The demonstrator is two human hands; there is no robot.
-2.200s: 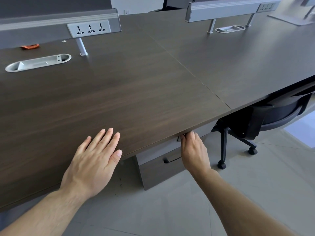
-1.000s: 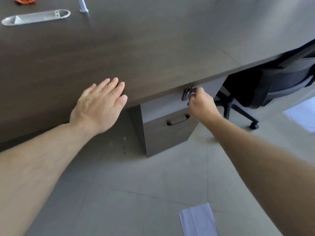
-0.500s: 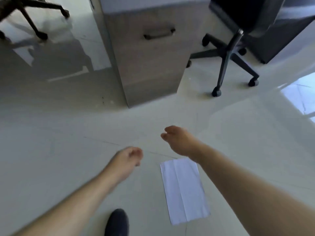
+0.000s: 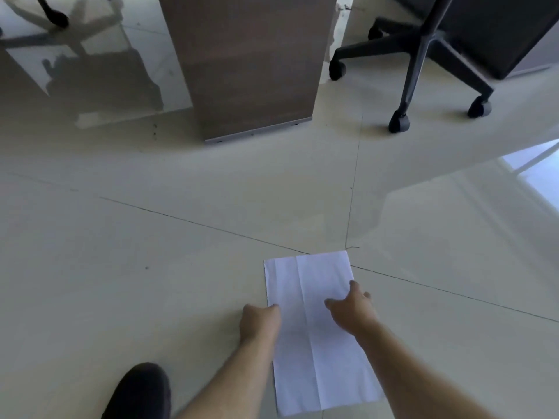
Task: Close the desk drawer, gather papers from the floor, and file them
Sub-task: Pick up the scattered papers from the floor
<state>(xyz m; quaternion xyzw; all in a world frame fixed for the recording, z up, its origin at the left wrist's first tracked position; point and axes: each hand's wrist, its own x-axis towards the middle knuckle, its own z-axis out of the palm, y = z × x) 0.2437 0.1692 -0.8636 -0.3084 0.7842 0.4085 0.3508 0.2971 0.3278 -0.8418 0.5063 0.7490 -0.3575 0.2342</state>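
A white sheet of paper (image 4: 311, 297) with a lengthwise crease lies flat on the pale tiled floor. My left hand (image 4: 260, 323) is at the sheet's left edge, fingers curled, touching or just over the edge. My right hand (image 4: 351, 306) is spread over the sheet's right half with fingers apart, pressing on or hovering just above it. The paper is still flat on the floor. The brown drawer cabinet (image 4: 251, 65) stands further ahead; only its lower front shows, the drawer handles are out of view.
A black office chair base (image 4: 417, 71) with castors stands at the upper right beside the cabinet. Another chair's castor (image 4: 56, 18) shows at the upper left. My dark shoe (image 4: 139, 391) is at the bottom left. Open floor surrounds the paper.
My view has dropped from the desk and drawer to the floor. Both hands left the desk and came down onto the white sheet; half a second ago they were above and beyond it.
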